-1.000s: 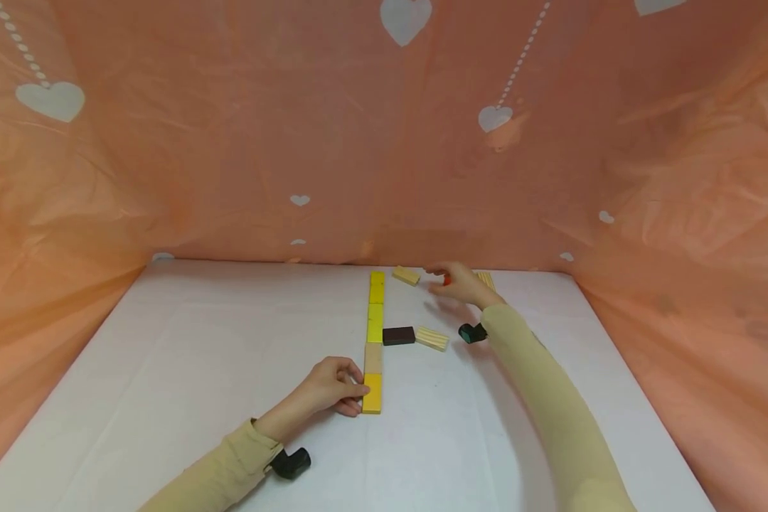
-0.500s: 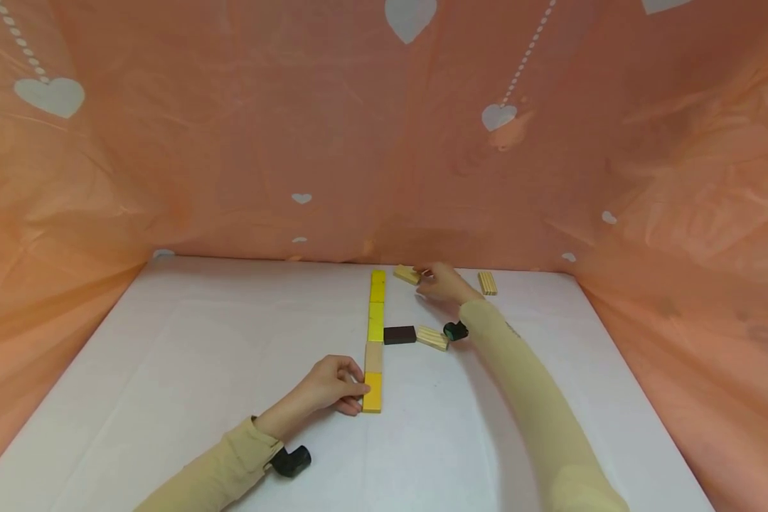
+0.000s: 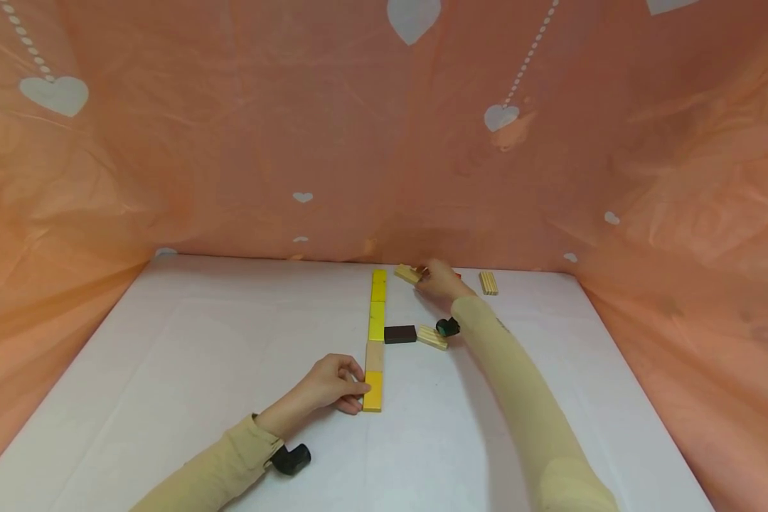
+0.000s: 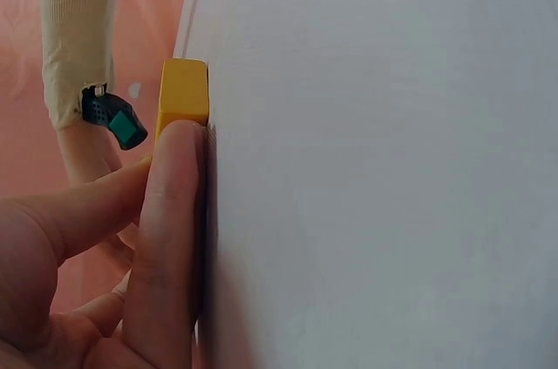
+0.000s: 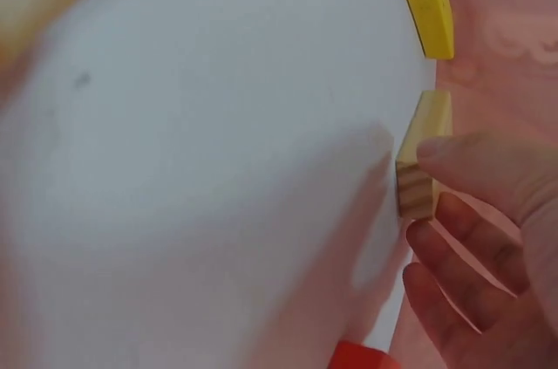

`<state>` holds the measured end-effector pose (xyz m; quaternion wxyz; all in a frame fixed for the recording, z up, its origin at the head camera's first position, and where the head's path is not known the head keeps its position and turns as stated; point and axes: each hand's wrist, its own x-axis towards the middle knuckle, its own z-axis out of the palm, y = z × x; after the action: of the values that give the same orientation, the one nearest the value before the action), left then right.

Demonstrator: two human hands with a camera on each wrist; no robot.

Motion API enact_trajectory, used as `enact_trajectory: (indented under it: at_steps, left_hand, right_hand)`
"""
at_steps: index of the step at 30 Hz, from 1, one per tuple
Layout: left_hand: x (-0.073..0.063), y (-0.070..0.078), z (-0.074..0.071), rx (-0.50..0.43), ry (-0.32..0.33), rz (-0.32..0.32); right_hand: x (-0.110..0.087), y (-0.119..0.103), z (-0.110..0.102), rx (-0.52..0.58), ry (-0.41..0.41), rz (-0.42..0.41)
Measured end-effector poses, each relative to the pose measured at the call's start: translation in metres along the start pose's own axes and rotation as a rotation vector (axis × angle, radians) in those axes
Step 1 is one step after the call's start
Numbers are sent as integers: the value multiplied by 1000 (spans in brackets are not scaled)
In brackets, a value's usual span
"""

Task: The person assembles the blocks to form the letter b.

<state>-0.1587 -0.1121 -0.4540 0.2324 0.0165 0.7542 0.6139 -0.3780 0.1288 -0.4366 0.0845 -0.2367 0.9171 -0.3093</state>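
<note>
Currently the right hand [image 3: 443,281] reaches to the table's [image 3: 198,334] far edge, thumb and fingers drawn close, pinching one end of a pale wooden block [image 3: 406,274], plain and straight-edged, its end face striped with brown grain. Nearer, the left hand [image 3: 333,384], partly closed, grips a smooth orange-yellow block [image 3: 373,392], the closest in a straight row with a tan block [image 3: 374,355] and two bright yellow blocks [image 3: 376,321].
</note>
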Motion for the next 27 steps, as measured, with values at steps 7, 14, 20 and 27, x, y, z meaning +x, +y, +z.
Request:
enact_trajectory:
  at_steps: [7, 14, 20, 27]
  left_hand:
    - [1, -1, 2, -14, -14, -13]
    - [3, -3, 3, -22, -27, -9]
    - [2, -2, 1, -10, -15, -12]
    - [1, -1, 0, -14, -10, -16]
  right_hand:
    - [0, -1, 6, -7, 18, 49]
    - [-3, 0, 3, 8, 7, 86]
    - [-5, -4, 3, 60, -90, 123]
    - [-6, -8, 7, 53, -125, 109]
